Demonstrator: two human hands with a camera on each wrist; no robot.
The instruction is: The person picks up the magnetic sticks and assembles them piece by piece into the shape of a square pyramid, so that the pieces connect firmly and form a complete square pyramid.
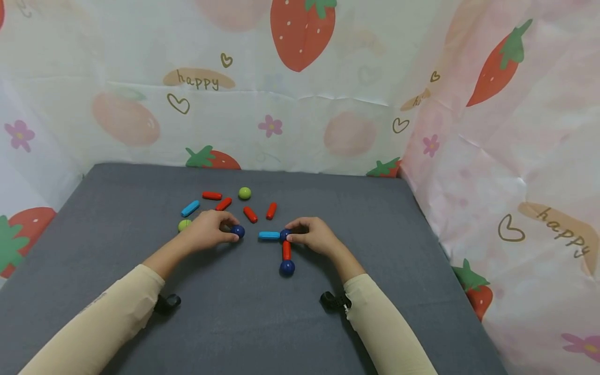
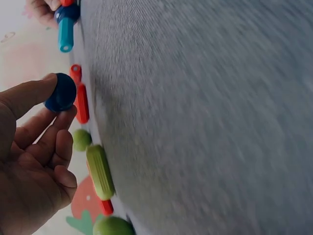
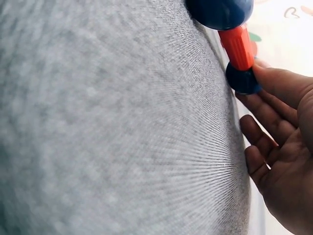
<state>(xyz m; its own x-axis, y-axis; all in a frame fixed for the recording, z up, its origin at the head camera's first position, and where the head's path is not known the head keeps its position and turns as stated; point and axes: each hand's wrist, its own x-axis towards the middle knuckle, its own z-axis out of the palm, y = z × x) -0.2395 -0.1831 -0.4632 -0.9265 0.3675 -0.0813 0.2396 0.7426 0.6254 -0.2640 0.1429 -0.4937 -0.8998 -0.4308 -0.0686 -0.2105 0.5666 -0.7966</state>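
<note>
My left hand [image 1: 210,228] pinches a loose dark blue ball [image 1: 238,231] between thumb and fingers; the left wrist view shows nothing attached to that ball [image 2: 62,93]. To its right, my right hand [image 1: 314,235] pinches another dark blue ball [image 1: 284,235]. This ball is a corner joint: a light blue stick [image 1: 269,236] points left from it, toward the left hand's ball, and a red stick [image 1: 286,251] runs toward the near side. At the red stick's near end sits a further dark blue ball [image 1: 287,268]. A gap separates the light blue stick from the left hand's ball.
Several loose red sticks [image 1: 250,214] lie beyond the hands on the grey cloth-covered table [image 1: 262,323]. A light blue stick [image 1: 190,208] and green balls [image 1: 245,193] lie there too. The left wrist view shows a green stick [image 2: 100,171]. A printed curtain [image 1: 300,125] stands behind.
</note>
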